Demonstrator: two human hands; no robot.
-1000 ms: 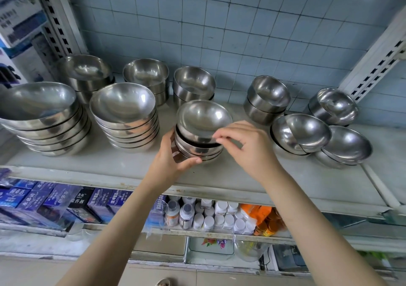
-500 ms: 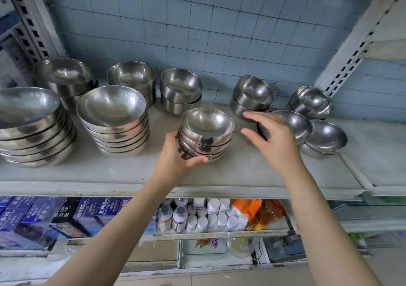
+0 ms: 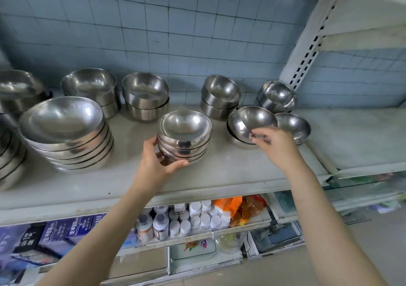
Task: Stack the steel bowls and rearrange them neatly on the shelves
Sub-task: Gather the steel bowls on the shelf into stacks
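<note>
Head view is looking down on a pale, smooth shelf (image 3: 219, 175) carrying round, mirror-bright steel bowls in front of a blue tiled wall (image 3: 175, 32). The middle stack (image 3: 184, 131) is serving as the marker. Far to its left, a pile of wide shallow bowls (image 3: 66, 136) is sitting nested, and a second such pile (image 3: 8, 158) beyond it is being cut off by the frame edge. Behind and left of the middle stack, a short stack of deeper bowls (image 3: 90, 87) and another like it (image 3: 146, 96) are standing against the wall.

The middle stack is holding several small rounded bowls nested upright, near the shelf's front edge. The left hand (image 3: 153, 164) is gripping its lower left side, with the thumb lying across the front of the bottom bowl.

Behind and right of the middle stack, a pair of deep bowls (image 3: 220, 96) is sitting. Just right of the stack, a tilted bowl (image 3: 252, 120) is leaning inside another bowl beneath it. The right hand (image 3: 276, 147) is pinching its near rim with curled fingertips. Further right, a single bowl (image 3: 294, 125) is resting, with an uneven stack (image 3: 275, 96) behind it.

Below the middle stack, a lower shelf is holding blue boxes (image 3: 55, 235), white-capped bottles (image 3: 197, 217) and an orange packet (image 3: 228, 206).
</note>
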